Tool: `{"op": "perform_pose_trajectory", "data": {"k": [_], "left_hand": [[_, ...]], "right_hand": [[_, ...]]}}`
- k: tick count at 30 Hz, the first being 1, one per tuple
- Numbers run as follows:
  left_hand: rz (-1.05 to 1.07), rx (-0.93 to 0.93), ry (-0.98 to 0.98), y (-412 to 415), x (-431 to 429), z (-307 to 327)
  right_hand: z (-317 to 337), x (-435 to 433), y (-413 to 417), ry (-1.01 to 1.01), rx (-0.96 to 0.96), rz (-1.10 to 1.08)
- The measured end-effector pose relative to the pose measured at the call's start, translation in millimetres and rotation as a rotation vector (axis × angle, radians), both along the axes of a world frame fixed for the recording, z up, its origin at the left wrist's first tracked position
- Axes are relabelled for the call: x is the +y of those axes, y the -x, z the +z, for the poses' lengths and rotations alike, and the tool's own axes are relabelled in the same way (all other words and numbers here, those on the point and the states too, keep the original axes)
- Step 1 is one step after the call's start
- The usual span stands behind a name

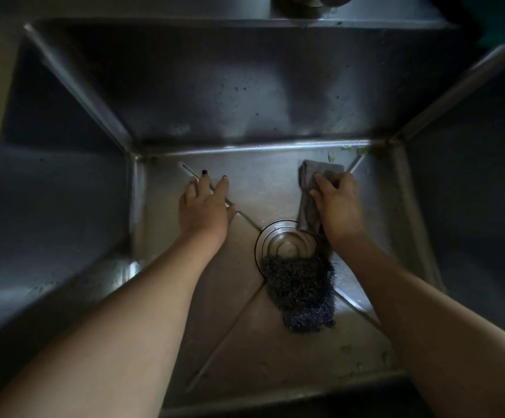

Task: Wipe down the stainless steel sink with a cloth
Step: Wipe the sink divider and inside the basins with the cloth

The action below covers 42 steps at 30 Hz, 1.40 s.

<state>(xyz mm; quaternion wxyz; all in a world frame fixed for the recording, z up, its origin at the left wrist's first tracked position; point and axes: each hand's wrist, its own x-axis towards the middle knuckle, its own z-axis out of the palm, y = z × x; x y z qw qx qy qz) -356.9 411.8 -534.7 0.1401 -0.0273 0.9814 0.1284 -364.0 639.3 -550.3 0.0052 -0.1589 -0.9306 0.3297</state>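
Cloth (320,176) is gripped by right hand (337,203), centre right | left hand (204,206) is spread flat | sink (245,86) judged part-wiped, upper-right scraps (347,148) left

Brushed steel sink (245,101) w/ dull sheen; soft grey cloth (311,191); coarse wiry scourer (299,291).

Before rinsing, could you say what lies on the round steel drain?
A dark coarse scouring pad covers its near rim, the grey cloth its right rim, hiding those parts.
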Motion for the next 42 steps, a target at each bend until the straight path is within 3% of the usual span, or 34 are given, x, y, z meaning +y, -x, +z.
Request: {"op": "perform_pose_trajectory", "data": {"k": [3, 8, 11, 13, 16, 21, 30, 42], "left_hand": [[0.006, -0.009, 0.004, -0.7, 1.1, 1.1], [0.0, -0.018, 0.009, -0.1, 2.0, 2.0], [-0.012, -0.015, 0.02, -0.5, 0.8, 0.3], [-0.013, -0.018, 0.025, -0.1, 0.5, -1.3], [-0.009, -0.025, 0.031, 0.7, 1.0, -3.0], [-0.007, -0.017, 0.023, 0.4, -0.4, -4.3], [-0.011, -0.07, 0.037, 3.5, -0.3, -2.3], [-0.029, -0.083, 0.07, 4.8, 3.5, 5.6]], "right_hand": [[-1.2, -15.0, -14.6, 0.06, 0.004, -0.054], [-7.1, -47.9, -8.5, -0.039, 0.033, 0.144], [-2.0, -55.1, 6.5, -0.006, -0.025, 0.228], [1.6, -54.3, 16.9, -0.089, -0.053, 0.282], [10.3, -46.7, 26.2, -0.117, -0.005, 0.245], [11.1, -22.7, 26.9, -0.523, -0.04, 0.414], [15.4, -11.4, -22.5, -0.431, -0.077, 0.285], [15.0, -40.7, 3.7, -0.368, -0.087, 0.419]]}}
